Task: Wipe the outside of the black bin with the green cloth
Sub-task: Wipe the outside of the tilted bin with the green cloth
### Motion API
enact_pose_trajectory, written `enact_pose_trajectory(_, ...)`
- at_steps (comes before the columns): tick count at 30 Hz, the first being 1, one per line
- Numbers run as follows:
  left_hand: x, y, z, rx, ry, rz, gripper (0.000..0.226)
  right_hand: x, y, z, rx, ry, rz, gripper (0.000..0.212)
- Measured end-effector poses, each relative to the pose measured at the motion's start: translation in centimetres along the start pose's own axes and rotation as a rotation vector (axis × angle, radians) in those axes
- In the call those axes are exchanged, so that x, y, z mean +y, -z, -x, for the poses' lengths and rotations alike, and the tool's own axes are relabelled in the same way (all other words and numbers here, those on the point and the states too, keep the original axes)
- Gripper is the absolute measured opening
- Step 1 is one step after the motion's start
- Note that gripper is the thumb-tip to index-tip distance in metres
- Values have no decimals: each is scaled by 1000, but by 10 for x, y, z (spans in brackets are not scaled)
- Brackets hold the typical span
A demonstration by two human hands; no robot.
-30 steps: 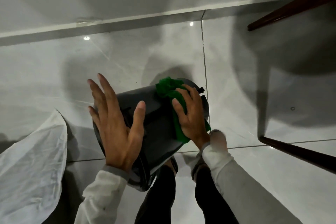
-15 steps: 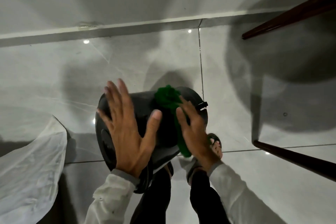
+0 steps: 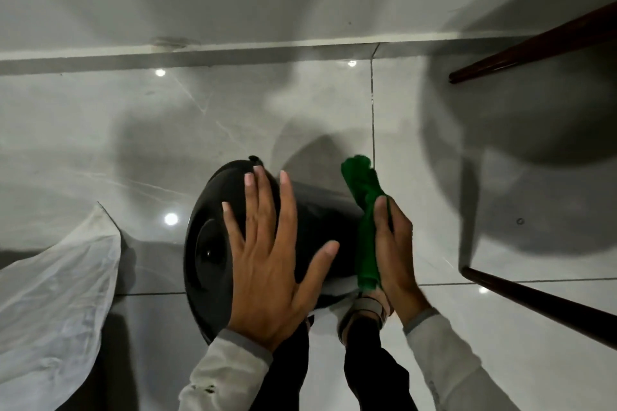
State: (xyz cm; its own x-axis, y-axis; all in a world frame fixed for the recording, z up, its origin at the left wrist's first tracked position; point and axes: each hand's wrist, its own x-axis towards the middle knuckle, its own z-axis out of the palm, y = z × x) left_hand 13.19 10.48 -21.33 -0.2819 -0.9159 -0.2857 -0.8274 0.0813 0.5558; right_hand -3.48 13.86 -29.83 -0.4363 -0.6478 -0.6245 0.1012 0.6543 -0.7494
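Observation:
The black bin (image 3: 210,243) lies tipped on the grey tiled floor, its round lid end facing left and its body pointing right. My left hand (image 3: 270,260) rests flat on its upper side with the fingers spread wide. My right hand (image 3: 395,243) grips the green cloth (image 3: 365,210) and presses it against the bin's right end. The cloth's top sticks up past my fingers and its lower end hangs below them. Part of the bin's body is hidden under my left hand.
A white plastic sheet (image 3: 56,304) lies on the floor at the left. Two dark wooden furniture legs (image 3: 541,304) stand at the right, one near my right arm. A wall skirting (image 3: 233,52) runs across the back. My legs and sandalled foot (image 3: 364,310) are below the bin.
The bin has turned so its lid end faces left. My right hand slid the cloth from the bin's top to its right end. My left hand moved right along the bin.

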Motion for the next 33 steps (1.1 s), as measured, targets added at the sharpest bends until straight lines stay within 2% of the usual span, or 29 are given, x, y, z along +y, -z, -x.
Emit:
enact_pose_trajectory(2, 1, -2, 4, -12, 18, -34, 96, -10, -10, -7, -164, 46, 39, 39)
enact_pose_trajectory(4, 1, -1, 2, 0, 125, -33, 105, -19, -29, -6, -292, 184, 193, 34)
enact_pose_trajectory(6, -1, 1, -1, -2, 239, 0, 109, -22, -46, -4, -381, 332, 233, 38)
enact_pose_trajectory(9, -5, 6, -2, -25, 302, 37, 113, -13, -57, -13, -410, 387, 300, 45)
enact_pose_trajectory(13, -6, 7, -1, -33, 287, 65, 119, 2, -54, -32, -362, 267, 371, 52)
enact_pose_trajectory(19, -1, 2, 15, -73, 236, 20, 120, 40, -21, -78, -331, -139, 431, 46)
enact_pose_trajectory(22, -4, 2, 12, -65, 241, 15, 122, 36, -21, -80, -362, -180, 439, 47)
enact_pose_trajectory(25, -9, 6, 12, -66, 231, 27, 124, 15, -32, -62, -434, -78, 360, 43)
enact_pose_trajectory(29, -10, 6, 13, -56, 236, 24, 130, -23, -57, -23, -556, 181, 226, 48)
enact_pose_trajectory(33, -20, 8, 22, -37, 263, 42, 134, -23, -67, -17, -612, 416, 400, 46)
